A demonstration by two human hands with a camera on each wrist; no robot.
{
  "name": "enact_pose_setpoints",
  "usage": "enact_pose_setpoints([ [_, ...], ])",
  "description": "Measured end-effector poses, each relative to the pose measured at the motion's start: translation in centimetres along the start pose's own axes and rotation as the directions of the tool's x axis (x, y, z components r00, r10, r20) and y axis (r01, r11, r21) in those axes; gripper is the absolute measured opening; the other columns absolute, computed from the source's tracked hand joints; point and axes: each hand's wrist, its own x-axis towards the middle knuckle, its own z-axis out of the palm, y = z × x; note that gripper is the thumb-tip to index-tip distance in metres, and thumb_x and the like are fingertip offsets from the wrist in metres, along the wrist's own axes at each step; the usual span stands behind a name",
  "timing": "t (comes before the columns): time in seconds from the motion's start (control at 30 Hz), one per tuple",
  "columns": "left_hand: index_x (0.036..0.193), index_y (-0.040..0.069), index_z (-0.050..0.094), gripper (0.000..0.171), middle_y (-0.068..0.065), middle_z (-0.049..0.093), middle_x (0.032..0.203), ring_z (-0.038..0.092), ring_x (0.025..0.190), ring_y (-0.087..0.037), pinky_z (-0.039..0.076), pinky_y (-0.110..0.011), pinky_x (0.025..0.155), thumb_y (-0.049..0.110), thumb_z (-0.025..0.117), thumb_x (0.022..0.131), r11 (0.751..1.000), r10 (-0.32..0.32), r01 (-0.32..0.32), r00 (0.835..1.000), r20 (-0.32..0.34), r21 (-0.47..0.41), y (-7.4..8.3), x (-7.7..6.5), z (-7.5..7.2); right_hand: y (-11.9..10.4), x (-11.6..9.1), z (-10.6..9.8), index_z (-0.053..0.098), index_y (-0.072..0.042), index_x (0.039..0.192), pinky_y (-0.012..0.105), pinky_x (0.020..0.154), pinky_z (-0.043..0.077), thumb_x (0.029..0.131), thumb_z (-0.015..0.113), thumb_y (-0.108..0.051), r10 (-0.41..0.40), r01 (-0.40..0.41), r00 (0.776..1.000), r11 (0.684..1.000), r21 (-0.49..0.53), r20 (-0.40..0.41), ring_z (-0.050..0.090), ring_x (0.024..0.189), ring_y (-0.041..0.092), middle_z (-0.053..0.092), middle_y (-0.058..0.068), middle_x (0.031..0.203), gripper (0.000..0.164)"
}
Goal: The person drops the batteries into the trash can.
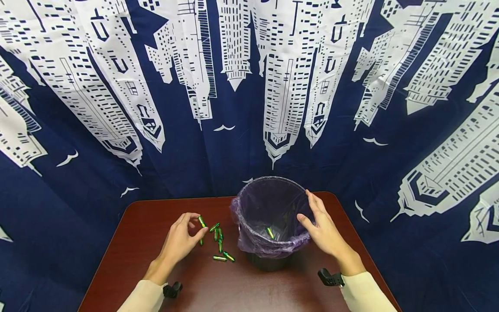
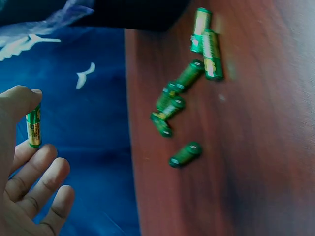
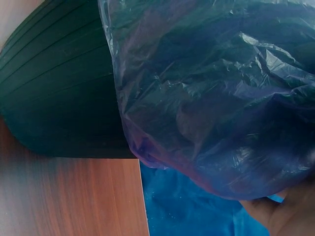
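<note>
A green-and-gold battery [image 2: 34,129] is pinched upright between the thumb and a finger of my left hand [image 1: 178,239], held above the table's left side. Beside and below that hand, several similar loose batteries [image 1: 220,246] lie scattered on the tabletop. My right hand [image 1: 327,234] holds the right rim of a dark trash bin [image 3: 59,98], its thumb over the opening and its fingers along the outside. A translucent purple bag [image 1: 259,245] lines the bin and folds over its rim. One battery [image 1: 270,233] lies inside the bag.
The brown wooden table [image 1: 152,221] ends at a back edge just behind the bin. Beyond it hangs a dark blue curtain [image 1: 187,160] printed with white buildings and birds. Each wrist wears a black device [image 1: 330,277].
</note>
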Motion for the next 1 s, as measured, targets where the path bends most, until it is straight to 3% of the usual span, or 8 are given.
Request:
enact_pose_setpoints([
  [0.43,0.137,0.012,0.073,0.050,-0.006,0.079,0.121,0.078,0.105,-0.023,0.067,-0.046,0.090,0.030,0.098,0.097,0.995,0.094,-0.094,0.996,-0.014,-0.043,3.6,2.6,-2.0,-0.1,0.1,0.1,0.022,-0.003,0.185,0.088,0.133,0.027,0.116,0.066,-0.031,0.006,-0.006,1.000,1.000,-0.007,0.004,0.032,0.172,0.060,0.026,0.031,0.188,0.087],
  [1.0,0.138,0.013,0.074,0.051,-0.005,0.079,0.124,0.080,0.109,-0.025,0.069,-0.050,0.095,0.032,0.097,0.098,0.989,0.138,-0.139,0.990,-0.028,-0.055,6.9,5.0,-4.0,-0.2,0.0,0.1,0.023,-0.003,0.185,0.090,0.132,0.027,0.115,0.066,-0.031,0.004,-0.004,1.000,1.000,-0.007,-0.002,0.031,0.172,0.062,0.026,0.032,0.188,0.087],
])
